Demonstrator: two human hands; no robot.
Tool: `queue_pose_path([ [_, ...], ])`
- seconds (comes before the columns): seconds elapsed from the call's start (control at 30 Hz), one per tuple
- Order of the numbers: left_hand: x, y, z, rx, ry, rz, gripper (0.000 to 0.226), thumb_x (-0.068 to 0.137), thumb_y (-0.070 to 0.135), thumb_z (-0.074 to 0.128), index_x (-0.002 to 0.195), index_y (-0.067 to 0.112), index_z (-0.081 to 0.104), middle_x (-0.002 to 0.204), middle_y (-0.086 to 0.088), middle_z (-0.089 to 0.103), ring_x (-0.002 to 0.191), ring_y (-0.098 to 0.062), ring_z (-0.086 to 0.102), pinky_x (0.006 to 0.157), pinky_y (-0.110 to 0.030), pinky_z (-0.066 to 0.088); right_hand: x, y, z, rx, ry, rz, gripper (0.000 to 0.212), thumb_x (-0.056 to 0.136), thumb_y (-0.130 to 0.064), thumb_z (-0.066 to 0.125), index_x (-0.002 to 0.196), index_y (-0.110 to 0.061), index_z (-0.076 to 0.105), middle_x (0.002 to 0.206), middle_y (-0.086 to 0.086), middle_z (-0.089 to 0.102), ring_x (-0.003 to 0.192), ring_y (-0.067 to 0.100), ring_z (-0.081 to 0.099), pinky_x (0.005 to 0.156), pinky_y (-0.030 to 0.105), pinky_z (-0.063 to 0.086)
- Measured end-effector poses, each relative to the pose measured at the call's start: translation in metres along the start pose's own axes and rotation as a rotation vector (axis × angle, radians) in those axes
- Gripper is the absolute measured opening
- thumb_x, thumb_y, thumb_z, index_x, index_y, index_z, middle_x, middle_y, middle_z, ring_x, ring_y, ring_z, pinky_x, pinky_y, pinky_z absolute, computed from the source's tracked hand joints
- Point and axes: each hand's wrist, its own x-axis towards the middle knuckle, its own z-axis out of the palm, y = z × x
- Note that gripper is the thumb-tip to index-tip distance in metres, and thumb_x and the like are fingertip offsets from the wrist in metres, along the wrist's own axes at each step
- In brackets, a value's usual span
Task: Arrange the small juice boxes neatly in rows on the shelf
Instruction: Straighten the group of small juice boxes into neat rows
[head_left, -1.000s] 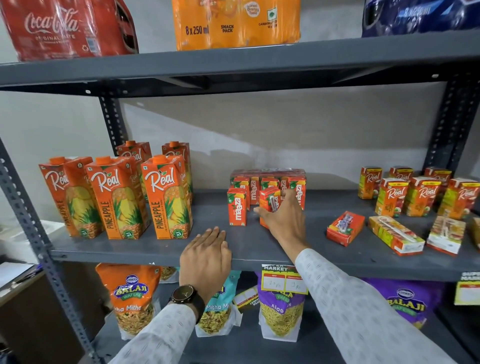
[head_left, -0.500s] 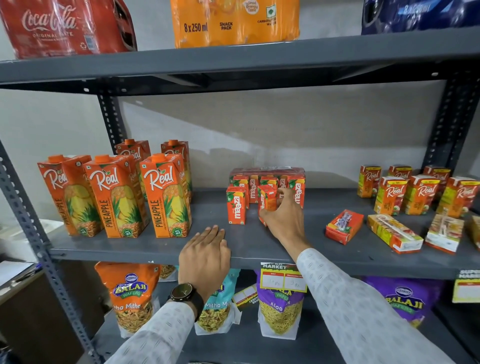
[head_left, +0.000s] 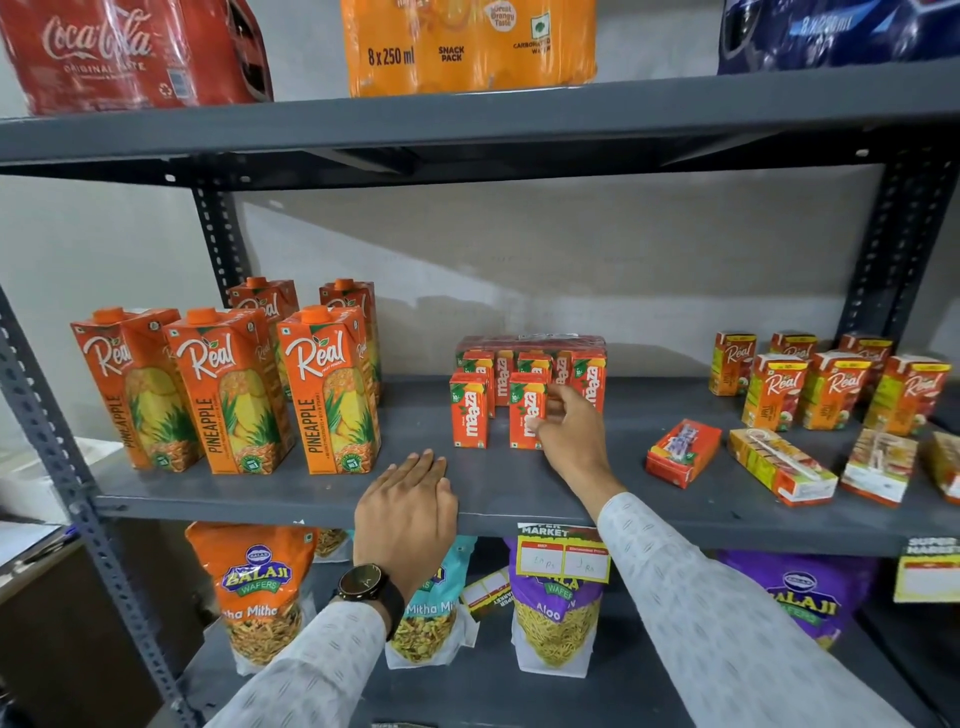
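Observation:
Small orange Maaza juice boxes stand in the middle of the grey shelf. My right hand grips the front right Maaza box, which stands upright beside another front Maaza box. Behind them a wrapped pack of Maaza boxes sits near the wall. My left hand rests flat on the shelf's front edge, fingers together, holding nothing. At the right, small Real juice boxes stand in a cluster, and several lie on their sides in front.
Tall Real pineapple cartons stand at the left of the shelf. Coca-Cola and orange drink packs sit on the shelf above. Balaji wafer bags and price tags hang below. Perforated steel uprights frame the sides.
My right hand has set the front right Maaza box upright and square next to the left one. The left hand has stayed on the shelf edge.

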Motion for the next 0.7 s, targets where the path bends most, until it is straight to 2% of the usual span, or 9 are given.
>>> queue_pose_path([
  [0.1, 0.000, 0.001, -0.002, -0.005, -0.009, 0.009, 0.056, 0.098, 0.036, 0.024, 0.134, 0.016, 0.063, 0.143, -0.003, 0.060, 0.135, -0.016, 0.054, 0.118, -0.035, 0.036, -0.007, -0.007, -0.002, 0.043, 0.045, 0.011, 0.047, 0.090, -0.016, 0.075, 0.134, -0.026, 0.060, 0.109, -0.017, 0.066, 0.103, 0.005, 0.068, 0.085, 0.029, 0.059],
  [0.2, -0.002, 0.003, -0.004, -0.019, -0.025, -0.008, 0.057, 0.099, 0.037, 0.025, 0.136, 0.015, 0.061, 0.145, -0.004, 0.058, 0.138, -0.018, 0.051, 0.120, -0.036, 0.034, -0.022, -0.013, -0.013, -0.060, 0.157, -0.186, 0.039, 0.089, -0.010, 0.073, 0.124, -0.023, 0.064, 0.110, -0.016, 0.065, 0.098, 0.000, 0.063, 0.081, 0.017, 0.052],
  [0.3, 0.001, 0.014, -0.007, -0.069, -0.031, -0.011, 0.057, 0.099, 0.037, 0.025, 0.137, 0.013, 0.060, 0.146, -0.006, 0.057, 0.139, -0.020, 0.050, 0.119, -0.040, 0.033, -0.033, -0.017, -0.041, -0.245, 0.127, -0.416, 0.043, 0.081, 0.011, 0.064, 0.114, -0.016, 0.070, 0.110, -0.008, 0.068, 0.098, 0.004, 0.061, 0.086, 0.021, 0.052],
  [0.37, 0.004, 0.032, -0.007, -0.086, -0.039, 0.063, 0.057, 0.099, 0.038, 0.023, 0.137, 0.014, 0.059, 0.147, -0.005, 0.057, 0.139, -0.019, 0.048, 0.120, -0.041, 0.032, -0.028, -0.024, -0.070, -0.372, 0.088, -0.449, 0.051, 0.075, 0.016, 0.061, 0.113, -0.017, 0.072, 0.110, -0.006, 0.069, 0.099, 0.008, 0.060, 0.090, 0.027, 0.052],
  [0.43, 0.006, 0.053, -0.004, -0.084, -0.061, 0.142, 0.057, 0.101, 0.040, 0.021, 0.139, 0.016, 0.056, 0.149, -0.004, 0.055, 0.142, -0.018, 0.045, 0.121, -0.041, 0.029, -0.017, -0.034, -0.102, -0.562, -0.005, -0.400, 0.053, 0.078, 0.012, 0.064, 0.120, -0.020, 0.070, 0.122, -0.001, 0.069, 0.111, 0.018, 0.062, 0.096, 0.032, 0.050],
  [0.53, 0.004, 0.069, 0.005, -0.096, -0.104, 0.137, 0.057, 0.102, 0.042, 0.020, 0.143, 0.018, 0.052, 0.153, -0.001, 0.050, 0.145, -0.017, 0.040, 0.123, -0.040, 0.027, 0.000, -0.040, -0.147, -0.987, -0.309, -0.282, 0.062, 0.084, 0.002, 0.068, 0.137, -0.030, 0.062, 0.145, 0.002, 0.057, 0.133, 0.028, 0.051, 0.109, 0.041, 0.042],
  [0.63, 0.001, 0.072, 0.009, -0.078, -0.080, 0.111, 0.059, 0.102, 0.044, 0.020, 0.141, 0.019, 0.056, 0.150, 0.000, 0.054, 0.142, -0.016, 0.044, 0.121, -0.039, 0.032, 0.007, -0.031, -0.176, -1.274, -0.555, -0.184, 0.062, 0.089, -0.014, 0.072, 0.144, -0.037, 0.056, 0.147, 0.002, 0.053, 0.135, 0.026, 0.047, 0.110, 0.044, 0.042],
  [0.7, 0.002, 0.073, 0.008, -0.079, -0.059, 0.109, 0.057, 0.101, 0.042, 0.023, 0.138, 0.019, 0.059, 0.146, -0.001, 0.057, 0.140, -0.017, 0.048, 0.119, -0.039, 0.035, 0.009, -0.026, -0.183, -1.290, -0.587, -0.145, 0.059, 0.089, -0.014, 0.072, 0.141, -0.039, 0.058, 0.143, 0.002, 0.055, 0.131, 0.026, 0.051, 0.108, 0.043, 0.044],
])
